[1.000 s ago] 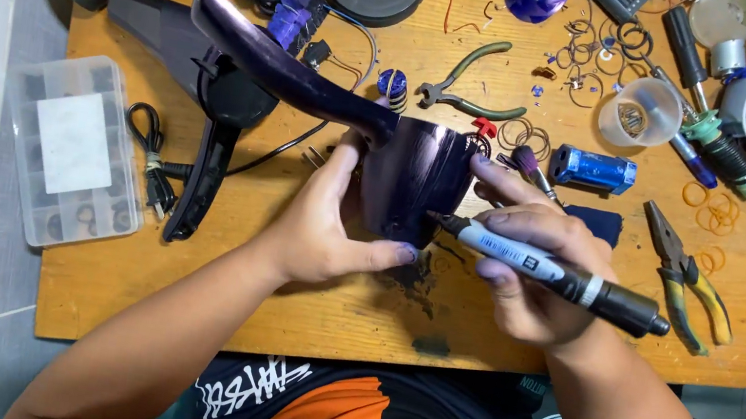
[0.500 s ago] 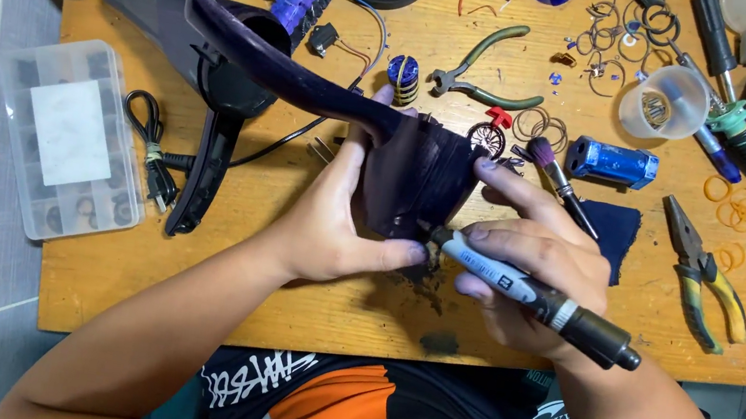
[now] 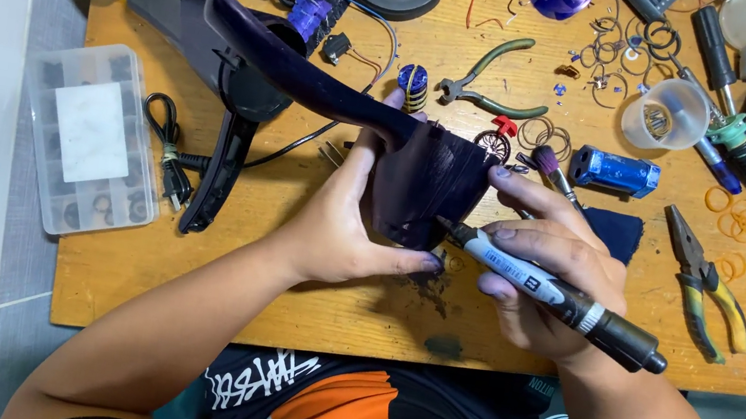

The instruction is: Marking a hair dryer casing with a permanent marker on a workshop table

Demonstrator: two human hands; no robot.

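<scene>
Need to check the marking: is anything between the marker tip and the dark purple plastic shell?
Nothing visible. The grey marker in the right hand has its tip at the dark purple plastic shell, which the left hand steadies.

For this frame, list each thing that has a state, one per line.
left hand: gripping the dark purple shell
dark purple shell: held tilted above the table
right hand: holding the marker
marker: uncapped, tip against the shell
compartment box: lid shut
clear cup: lying on its side
yellow-handled pliers: lying flat, unheld
</scene>
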